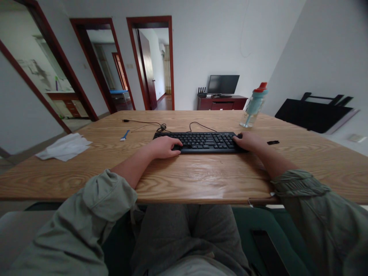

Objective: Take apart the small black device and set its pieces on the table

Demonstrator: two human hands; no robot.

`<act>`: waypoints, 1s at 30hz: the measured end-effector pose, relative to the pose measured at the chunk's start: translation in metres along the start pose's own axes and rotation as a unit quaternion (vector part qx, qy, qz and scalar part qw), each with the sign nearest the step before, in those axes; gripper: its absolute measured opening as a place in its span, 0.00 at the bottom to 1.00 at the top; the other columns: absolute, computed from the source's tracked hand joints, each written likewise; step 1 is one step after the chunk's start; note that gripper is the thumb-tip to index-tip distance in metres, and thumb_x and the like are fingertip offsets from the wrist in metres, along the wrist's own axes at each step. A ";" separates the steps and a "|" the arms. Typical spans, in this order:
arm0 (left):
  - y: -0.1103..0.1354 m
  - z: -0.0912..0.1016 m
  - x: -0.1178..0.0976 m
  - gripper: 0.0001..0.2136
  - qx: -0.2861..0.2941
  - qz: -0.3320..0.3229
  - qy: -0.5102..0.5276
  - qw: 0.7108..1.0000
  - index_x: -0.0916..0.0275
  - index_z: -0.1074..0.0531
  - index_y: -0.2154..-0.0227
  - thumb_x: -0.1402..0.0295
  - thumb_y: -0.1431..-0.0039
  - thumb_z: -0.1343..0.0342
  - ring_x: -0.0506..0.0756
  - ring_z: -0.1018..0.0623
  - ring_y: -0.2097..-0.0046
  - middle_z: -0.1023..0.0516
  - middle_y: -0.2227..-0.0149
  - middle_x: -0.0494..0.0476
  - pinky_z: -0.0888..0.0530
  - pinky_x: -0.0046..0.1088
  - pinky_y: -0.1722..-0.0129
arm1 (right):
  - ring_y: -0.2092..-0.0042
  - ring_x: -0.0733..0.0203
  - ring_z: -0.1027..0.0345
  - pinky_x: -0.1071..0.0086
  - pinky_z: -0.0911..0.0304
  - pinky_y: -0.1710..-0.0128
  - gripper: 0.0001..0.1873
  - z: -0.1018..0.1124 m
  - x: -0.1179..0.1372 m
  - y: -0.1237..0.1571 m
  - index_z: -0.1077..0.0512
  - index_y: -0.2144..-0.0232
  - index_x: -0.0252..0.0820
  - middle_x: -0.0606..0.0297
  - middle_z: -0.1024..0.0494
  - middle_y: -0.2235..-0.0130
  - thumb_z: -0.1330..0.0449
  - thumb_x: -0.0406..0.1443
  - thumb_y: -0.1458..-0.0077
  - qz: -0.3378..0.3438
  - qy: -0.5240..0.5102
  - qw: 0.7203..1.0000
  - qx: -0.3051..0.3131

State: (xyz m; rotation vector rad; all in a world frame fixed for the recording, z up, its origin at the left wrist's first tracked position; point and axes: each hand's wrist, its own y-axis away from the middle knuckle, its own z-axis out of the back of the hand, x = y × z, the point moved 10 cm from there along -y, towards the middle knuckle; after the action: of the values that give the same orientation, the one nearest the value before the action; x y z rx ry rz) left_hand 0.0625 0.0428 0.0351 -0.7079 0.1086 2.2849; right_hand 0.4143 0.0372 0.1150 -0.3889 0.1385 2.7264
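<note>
A black keyboard (208, 142) lies flat on the wooden table in front of me, its keys facing up. My left hand (166, 147) covers its left end, with the thumb along the near edge and a finger bent over the keys. At the right end, my right hand (246, 141) closes round the keyboard's side, thumb on top; its other fingers are mostly hidden. A black cable (162, 127) lies loosely coiled behind the keyboard, running left to a USB plug (125, 120).
On the wooden table (186, 180) are white tissues (64, 147), a small blue-and-white brush (125, 135), a clear bottle (254, 105) with a red cap, and a small black object (273, 142). A dark phone-like slab (270, 253) rests on the green seat beside my leg.
</note>
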 end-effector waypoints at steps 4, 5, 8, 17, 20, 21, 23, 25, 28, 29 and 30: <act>0.004 0.009 0.004 0.18 0.004 0.024 -0.030 0.999 0.56 0.21 0.53 0.55 0.43 0.44 0.54 0.23 0.65 0.18 0.62 0.54 0.31 0.28 0.65 | 0.53 0.40 0.26 0.56 0.34 0.56 0.29 0.014 0.003 0.010 0.23 0.53 0.31 0.40 0.21 0.53 0.48 0.50 0.38 -0.014 0.017 0.999 -0.031; 0.005 0.010 0.006 0.18 0.009 0.028 -0.033 0.999 0.57 0.21 0.54 0.56 0.43 0.44 0.54 0.23 0.65 0.18 0.61 0.55 0.31 0.28 0.65 | 0.53 0.41 0.26 0.56 0.34 0.57 0.27 0.023 0.012 0.017 0.23 0.52 0.32 0.41 0.21 0.52 0.47 0.49 0.39 -0.003 0.023 0.998 -0.060; 0.007 0.011 0.013 0.17 0.025 0.036 -0.029 0.999 0.57 0.21 0.55 0.56 0.44 0.43 0.54 0.23 0.63 0.18 0.59 0.54 0.32 0.27 0.65 | 0.53 0.46 0.26 0.61 0.35 0.56 0.22 0.052 0.071 0.052 0.24 0.51 0.36 0.46 0.21 0.51 0.46 0.43 0.40 0.114 0.015 0.983 -0.146; 0.008 0.006 0.019 0.16 0.048 0.029 0.002 0.998 0.57 0.19 0.57 0.56 0.45 0.43 0.53 0.24 0.66 0.17 0.61 0.53 0.34 0.27 0.68 | 0.54 0.48 0.23 0.62 0.33 0.56 0.25 0.025 0.201 0.124 0.26 0.43 0.44 0.55 0.18 0.51 0.43 0.40 0.42 0.416 0.042 0.906 -0.063; 0.007 0.003 0.019 0.16 0.059 0.022 0.006 0.998 0.57 0.19 0.58 0.57 0.44 0.44 0.52 0.25 0.67 0.18 0.63 0.53 0.35 0.27 0.69 | 0.53 0.49 0.23 0.61 0.32 0.54 0.29 0.020 0.199 0.124 0.31 0.38 0.44 0.55 0.19 0.50 0.44 0.40 0.42 0.433 0.042 0.898 -0.066; 0.007 0.003 0.018 0.16 0.061 0.019 0.008 0.998 0.57 0.19 0.58 0.58 0.45 0.44 0.52 0.25 0.67 0.18 0.63 0.53 0.35 0.27 0.69 | 0.53 0.49 0.23 0.61 0.32 0.54 0.30 0.020 0.199 0.126 0.32 0.37 0.44 0.55 0.19 0.49 0.44 0.39 0.42 0.439 0.039 0.895 -0.069; 0.006 0.001 0.018 0.16 0.065 0.012 0.011 0.998 0.56 0.19 0.58 0.59 0.45 0.44 0.52 0.25 0.67 0.18 0.63 0.52 0.35 0.26 0.69 | 0.53 0.49 0.22 0.62 0.32 0.55 0.30 0.019 0.202 0.130 0.33 0.36 0.44 0.55 0.20 0.49 0.44 0.39 0.41 0.457 0.037 0.886 -0.070; 0.005 -0.001 0.018 0.16 0.068 0.012 0.013 0.998 0.56 0.18 0.57 0.59 0.46 0.43 0.52 0.25 0.68 0.18 0.64 0.52 0.35 0.27 0.69 | 0.55 0.49 0.22 0.62 0.32 0.57 0.29 0.017 0.205 0.135 0.31 0.38 0.44 0.55 0.19 0.49 0.44 0.40 0.41 0.472 0.041 0.878 -0.065; 0.005 -0.003 0.019 0.16 0.069 0.021 0.017 0.997 0.57 0.18 0.57 0.58 0.46 0.43 0.51 0.27 0.70 0.18 0.65 0.53 0.36 0.27 0.70 | 0.56 0.49 0.22 0.63 0.33 0.59 0.27 0.015 0.208 0.137 0.30 0.39 0.43 0.54 0.19 0.50 0.45 0.41 0.40 0.475 0.043 0.876 -0.066; 0.004 -0.003 0.019 0.16 0.067 0.023 0.020 0.997 0.57 0.18 0.58 0.58 0.46 0.43 0.51 0.27 0.71 0.19 0.66 0.53 0.36 0.27 0.70 | 0.56 0.49 0.22 0.63 0.33 0.60 0.27 0.015 0.208 0.137 0.30 0.40 0.43 0.54 0.19 0.51 0.45 0.42 0.40 0.475 0.040 0.876 -0.068; 0.005 -0.003 0.018 0.16 0.067 0.022 0.023 0.997 0.58 0.18 0.58 0.58 0.45 0.43 0.51 0.27 0.71 0.19 0.66 0.53 0.36 0.27 0.71 | 0.56 0.50 0.22 0.63 0.34 0.60 0.27 0.015 0.207 0.137 0.29 0.40 0.43 0.54 0.19 0.51 0.45 0.42 0.40 0.476 0.036 0.876 -0.068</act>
State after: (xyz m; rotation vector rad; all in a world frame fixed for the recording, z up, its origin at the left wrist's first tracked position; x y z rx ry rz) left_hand 0.0503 0.0501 0.0225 -0.6946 0.2978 2.2794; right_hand 0.1739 -0.0128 0.0756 -0.5758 0.1955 3.7140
